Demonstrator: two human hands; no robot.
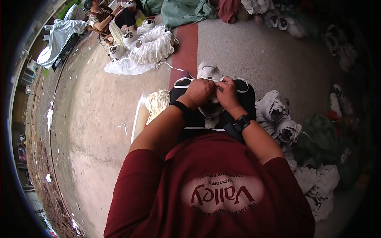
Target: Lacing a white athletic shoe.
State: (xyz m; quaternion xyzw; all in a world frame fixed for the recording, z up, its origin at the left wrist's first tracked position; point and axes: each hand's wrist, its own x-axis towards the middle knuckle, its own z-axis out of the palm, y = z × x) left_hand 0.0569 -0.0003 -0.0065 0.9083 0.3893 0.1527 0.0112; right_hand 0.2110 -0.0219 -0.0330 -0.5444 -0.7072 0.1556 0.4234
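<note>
A white shoe (208,71) is held between my knees, its far end showing beyond my hands and the rest partly covered by them. Over its upper, my left hand (199,92) is closed, its fingers pinching a white shoelace (183,85) that loops out to the left over my knee. Close against it, my right hand (228,95) also has its fingers pinched together at the lace. More lace curves over my right knee. The exact spot where the fingertips meet is too small to make out.
Cream laces in a bundle (158,104) lie by my left knee. Several white shoes (274,107) are heaped at my right. Ahead on the left, a ring of white shoes (152,45) rests on plastic near a seated person (104,20). Green sacks (186,12) stand at the far side.
</note>
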